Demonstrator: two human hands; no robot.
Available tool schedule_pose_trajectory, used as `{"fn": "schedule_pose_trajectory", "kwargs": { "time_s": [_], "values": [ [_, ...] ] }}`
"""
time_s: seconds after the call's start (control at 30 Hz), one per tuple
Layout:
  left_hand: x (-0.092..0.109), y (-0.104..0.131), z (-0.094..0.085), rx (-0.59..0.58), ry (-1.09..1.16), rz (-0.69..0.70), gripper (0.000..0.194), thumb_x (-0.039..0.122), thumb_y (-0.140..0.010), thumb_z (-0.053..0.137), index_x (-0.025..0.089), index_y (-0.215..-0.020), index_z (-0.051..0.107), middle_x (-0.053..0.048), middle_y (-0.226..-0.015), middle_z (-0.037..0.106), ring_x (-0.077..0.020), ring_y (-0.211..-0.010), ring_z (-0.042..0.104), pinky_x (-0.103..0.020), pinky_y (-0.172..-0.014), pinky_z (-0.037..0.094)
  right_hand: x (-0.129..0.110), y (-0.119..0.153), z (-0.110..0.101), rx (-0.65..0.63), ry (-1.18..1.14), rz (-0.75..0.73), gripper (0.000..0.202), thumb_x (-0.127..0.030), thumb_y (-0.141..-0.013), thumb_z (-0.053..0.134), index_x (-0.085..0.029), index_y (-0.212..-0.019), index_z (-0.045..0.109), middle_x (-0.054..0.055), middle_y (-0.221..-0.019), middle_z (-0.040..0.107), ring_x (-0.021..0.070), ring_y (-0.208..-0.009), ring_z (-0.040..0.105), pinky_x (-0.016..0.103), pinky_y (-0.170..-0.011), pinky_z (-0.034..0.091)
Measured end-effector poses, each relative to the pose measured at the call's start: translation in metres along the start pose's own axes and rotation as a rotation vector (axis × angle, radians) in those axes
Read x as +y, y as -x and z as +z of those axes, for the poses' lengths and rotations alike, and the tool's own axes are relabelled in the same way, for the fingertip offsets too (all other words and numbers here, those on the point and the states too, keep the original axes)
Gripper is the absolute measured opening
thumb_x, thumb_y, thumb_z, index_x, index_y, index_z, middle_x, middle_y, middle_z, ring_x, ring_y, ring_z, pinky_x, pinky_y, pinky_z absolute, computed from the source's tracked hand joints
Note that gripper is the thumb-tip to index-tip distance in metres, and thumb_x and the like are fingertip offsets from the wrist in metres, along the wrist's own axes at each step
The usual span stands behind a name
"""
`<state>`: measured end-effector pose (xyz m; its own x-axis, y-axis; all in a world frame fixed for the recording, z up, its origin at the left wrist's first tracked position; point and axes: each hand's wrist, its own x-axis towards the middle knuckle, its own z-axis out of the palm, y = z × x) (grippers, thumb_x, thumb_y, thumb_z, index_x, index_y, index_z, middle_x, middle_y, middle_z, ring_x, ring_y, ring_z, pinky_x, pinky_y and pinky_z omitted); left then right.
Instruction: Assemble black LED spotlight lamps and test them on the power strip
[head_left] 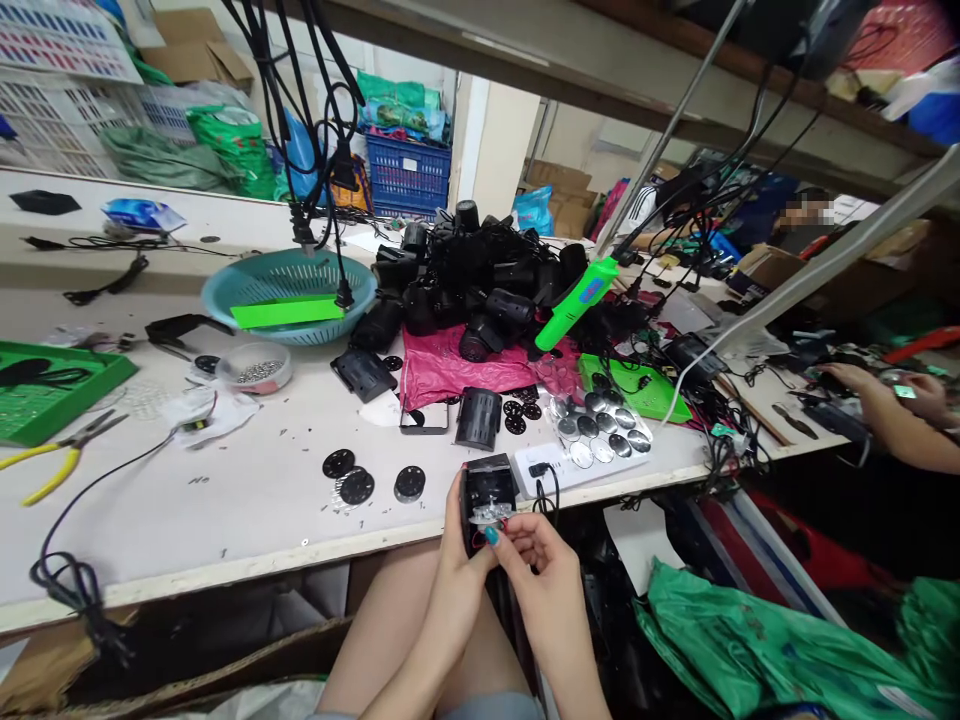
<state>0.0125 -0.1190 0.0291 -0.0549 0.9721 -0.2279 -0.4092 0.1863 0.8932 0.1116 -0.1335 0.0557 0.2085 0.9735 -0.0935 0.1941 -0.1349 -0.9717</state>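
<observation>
A black plastic housing (489,480) with a clear part and thin red wires inside is held just off the table's front edge. My left hand (459,560) is wrapped round its left side and underside. My right hand (536,560) has its fingers closed at the housing's lower right, by the red wires; what they pinch is too small to make out. Just beyond stands another black housing (478,418). Black slotted discs (356,486) lie on the table to the left, and round shiny discs (602,425) on clear plastic to the right.
Black housings (480,260) are heaped at the back beside a teal basket (289,325). A green electric screwdriver (576,304) hangs over the table. Yellow pliers (64,455) lie left, a white power strip (585,475) right. Another person's hands (862,385) work at far right.
</observation>
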Motion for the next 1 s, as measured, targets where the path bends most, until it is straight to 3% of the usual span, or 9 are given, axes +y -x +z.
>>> {"fn": "schedule_pose_trajectory", "kwargs": {
  "time_s": [0.2,0.3,0.37,0.5,0.67,0.8,1.0],
  "values": [
    [0.005,0.011,-0.005,-0.070,-0.002,-0.029,0.090,0.025,-0.075,0.067,0.030,-0.154,0.024,-0.001,-0.163,0.027,-0.0267,-0.151,0.018,-0.038,-0.123,0.018,0.004,-0.003,0.005,0.084,0.100,-0.087,0.014,-0.032,-0.079,0.063,-0.021,-0.075,0.056,-0.001,-0.067,0.060,0.0137,-0.058,0.057,0.025,-0.056,0.049],
    [0.007,0.013,-0.004,-0.140,0.148,-0.009,0.083,0.022,-0.079,0.054,0.030,-0.155,0.022,0.000,-0.161,0.032,-0.0275,-0.148,0.026,-0.042,-0.123,0.019,0.005,-0.005,0.005,0.101,0.163,-0.131,0.011,-0.029,-0.080,0.061,-0.021,-0.077,0.054,-0.002,-0.067,0.059,0.0133,-0.058,0.057,0.025,-0.057,0.049],
    [0.005,0.012,-0.003,-0.128,0.177,-0.005,0.076,0.024,-0.084,0.049,0.028,-0.155,0.022,-0.001,-0.161,0.033,-0.0266,-0.148,0.027,-0.041,-0.122,0.021,0.005,-0.005,0.006,0.101,0.182,-0.150,0.011,-0.028,-0.081,0.061,-0.022,-0.077,0.054,-0.002,-0.067,0.059,0.0134,-0.059,0.057,0.025,-0.057,0.050],
    [0.002,0.007,-0.004,-0.014,0.018,-0.045,0.074,0.030,-0.087,0.049,0.021,-0.156,0.023,-0.002,-0.164,0.024,-0.0233,-0.151,0.016,-0.036,-0.124,0.016,0.003,-0.003,0.002,0.025,0.188,-0.181,0.011,-0.030,-0.086,0.059,-0.021,-0.081,0.057,0.001,-0.073,0.062,0.0146,-0.064,0.059,0.026,-0.060,0.050],
    [-0.005,0.001,-0.010,0.004,-0.034,-0.034,0.068,0.035,-0.091,0.048,0.022,-0.154,0.028,-0.004,-0.162,0.029,-0.0239,-0.150,0.022,-0.038,-0.123,0.018,-0.001,-0.005,-0.019,-0.217,0.186,-0.310,0.020,-0.022,-0.093,0.050,-0.023,-0.107,0.065,0.005,-0.102,0.064,0.0163,-0.088,0.062,0.028,-0.078,0.051],
    [-0.018,0.000,-0.012,-0.003,-0.022,-0.057,0.067,0.038,-0.091,0.052,0.024,-0.153,0.029,-0.005,-0.161,0.031,-0.0257,-0.149,0.026,-0.041,-0.123,0.019,0.004,-0.011,-0.029,-0.178,0.228,-0.330,0.020,-0.021,-0.091,0.057,-0.027,-0.102,0.072,0.004,-0.100,0.060,0.0174,-0.096,0.059,0.030,-0.087,0.048],
    [-0.013,-0.001,-0.010,-0.104,0.009,-0.068,0.071,0.041,-0.090,0.057,0.025,-0.153,0.030,-0.003,-0.163,0.027,-0.0237,-0.150,0.020,-0.036,-0.123,0.016,0.016,-0.015,-0.024,-0.121,0.050,-0.256,0.016,-0.023,-0.085,0.067,-0.028,-0.094,0.078,0.002,-0.087,0.059,0.0159,-0.084,0.059,0.028,-0.073,0.049]
  ]
}}
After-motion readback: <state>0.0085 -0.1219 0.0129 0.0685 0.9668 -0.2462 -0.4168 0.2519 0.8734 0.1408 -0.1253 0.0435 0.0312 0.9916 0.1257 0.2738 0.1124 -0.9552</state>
